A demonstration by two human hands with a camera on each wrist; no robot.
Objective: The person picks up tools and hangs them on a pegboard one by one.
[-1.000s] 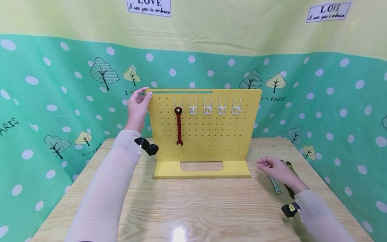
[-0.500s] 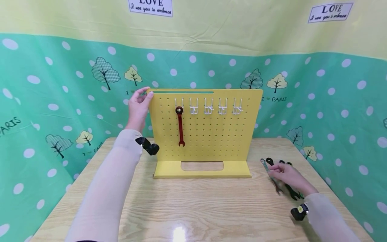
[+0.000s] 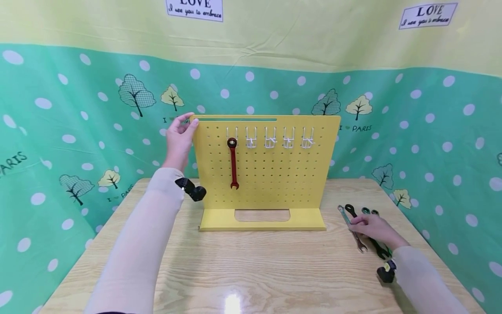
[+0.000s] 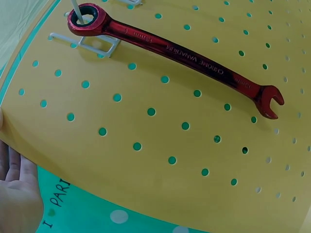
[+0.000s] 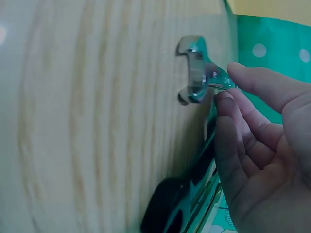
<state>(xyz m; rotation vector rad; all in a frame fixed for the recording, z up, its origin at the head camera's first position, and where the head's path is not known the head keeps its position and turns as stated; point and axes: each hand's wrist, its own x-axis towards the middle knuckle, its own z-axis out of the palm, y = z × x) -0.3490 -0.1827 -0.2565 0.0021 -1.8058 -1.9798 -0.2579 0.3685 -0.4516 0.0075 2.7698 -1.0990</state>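
My left hand grips the upper left corner of a yellow pegboard, thumb in front and fingers behind. A red ratcheting combination wrench hangs by its ring end from the leftmost white hook, open end down. At the right, my right hand pinches the shank of a green-silver combination wrench between thumb and fingertips; its open end points toward the near side, close over the table. Beside it lies a black wrench, and other ring ends, including a dark green one, show behind the hand.
Several white wire hooks stick out in a row along the pegboard's upper part. The board stands on a wooden table. A green and yellow printed curtain encloses the back and sides.
My right hand has moved right and down over the wrenches, and its fingers have taken hold of the green-silver one. The left hand has stayed on the board's corner; the red wrench swings slightly.
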